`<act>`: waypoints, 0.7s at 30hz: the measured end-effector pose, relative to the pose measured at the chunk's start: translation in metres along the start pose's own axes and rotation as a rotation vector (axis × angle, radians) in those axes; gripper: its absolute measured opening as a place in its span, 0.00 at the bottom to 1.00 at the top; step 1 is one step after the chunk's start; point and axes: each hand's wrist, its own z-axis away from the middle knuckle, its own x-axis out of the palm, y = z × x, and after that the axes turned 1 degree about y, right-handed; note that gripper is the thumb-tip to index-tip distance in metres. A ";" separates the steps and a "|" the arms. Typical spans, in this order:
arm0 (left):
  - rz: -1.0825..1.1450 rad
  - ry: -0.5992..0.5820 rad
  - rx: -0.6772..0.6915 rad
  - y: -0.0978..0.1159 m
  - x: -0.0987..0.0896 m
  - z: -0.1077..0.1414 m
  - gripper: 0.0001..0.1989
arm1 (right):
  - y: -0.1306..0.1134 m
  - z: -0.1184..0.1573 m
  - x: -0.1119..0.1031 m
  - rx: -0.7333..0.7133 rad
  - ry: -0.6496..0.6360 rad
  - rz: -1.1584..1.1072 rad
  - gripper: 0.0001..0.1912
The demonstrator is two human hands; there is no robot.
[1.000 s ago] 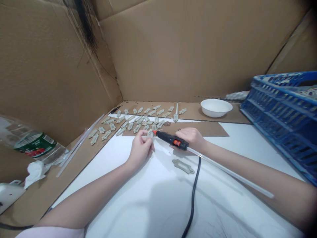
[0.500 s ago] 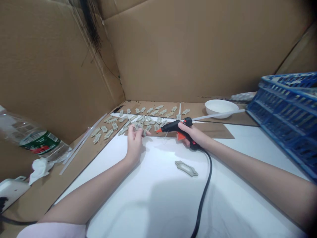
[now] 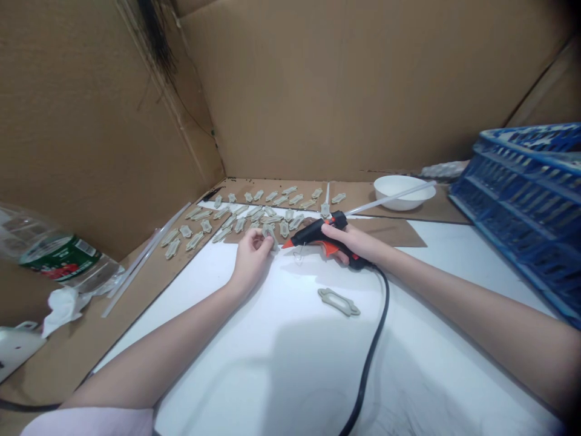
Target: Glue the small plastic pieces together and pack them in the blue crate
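Glue gun (image 3: 313, 233) gripped in right hand (image 3: 351, 243)
Beige piece (image 3: 269, 234) pinched by left hand (image 3: 251, 259) at the gun's nine o'clock

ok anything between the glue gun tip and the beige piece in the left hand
Nothing visible: the glue gun tip faces the beige piece in the left hand across a small gap.

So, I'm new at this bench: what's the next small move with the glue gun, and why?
Probably ease the black-and-orange hot glue gun in your right hand slightly leftward toward the small grey-beige notched piece pinched in your left hand. Its orange nozzle already points at that piece, with only a small gap left.
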 end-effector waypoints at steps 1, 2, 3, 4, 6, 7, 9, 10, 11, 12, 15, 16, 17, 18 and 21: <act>-0.014 -0.016 -0.008 0.000 0.000 0.000 0.06 | -0.001 0.000 0.000 -0.007 -0.001 0.002 0.28; -0.030 -0.031 -0.011 0.000 0.000 0.000 0.06 | -0.002 0.000 0.000 -0.007 -0.001 0.005 0.28; -0.046 -0.048 -0.008 0.000 0.000 0.001 0.06 | -0.002 0.000 0.000 -0.003 0.001 0.009 0.28; -0.061 -0.066 -0.002 0.000 0.000 0.001 0.06 | -0.002 0.000 0.000 0.002 0.003 0.014 0.28; -0.091 -0.095 0.009 -0.001 0.001 0.001 0.06 | -0.001 -0.001 0.000 0.012 0.005 0.022 0.28; -0.103 -0.104 0.007 -0.001 0.001 0.001 0.06 | 0.000 -0.002 0.000 0.013 0.006 0.026 0.29; -0.117 -0.113 -0.008 -0.001 0.001 0.002 0.06 | 0.001 -0.003 -0.001 0.010 0.013 0.044 0.29; -0.122 -0.112 -0.014 -0.001 0.001 0.001 0.06 | 0.001 -0.004 -0.001 0.010 0.015 0.057 0.29; -0.124 -0.112 -0.018 -0.001 0.001 0.001 0.06 | 0.002 -0.004 -0.001 0.010 0.015 0.073 0.29; -0.126 -0.114 -0.020 -0.001 0.001 0.001 0.06 | 0.002 -0.004 -0.001 0.011 0.012 0.086 0.29; -0.127 -0.112 -0.025 0.000 0.001 0.002 0.07 | 0.000 -0.003 -0.002 0.019 -0.002 0.113 0.29; -0.125 -0.107 -0.029 0.000 0.001 0.002 0.07 | -0.001 -0.003 -0.002 0.022 -0.004 0.122 0.29; -0.120 -0.102 -0.034 0.000 0.001 0.002 0.07 | -0.002 -0.003 -0.001 0.028 -0.004 0.133 0.30; -0.111 -0.097 -0.040 0.000 0.001 0.002 0.07 | -0.003 -0.002 -0.001 0.034 -0.004 0.146 0.30; -0.082 -0.094 -0.046 -0.001 0.002 0.002 0.07 | -0.004 -0.002 -0.001 0.050 0.002 0.188 0.30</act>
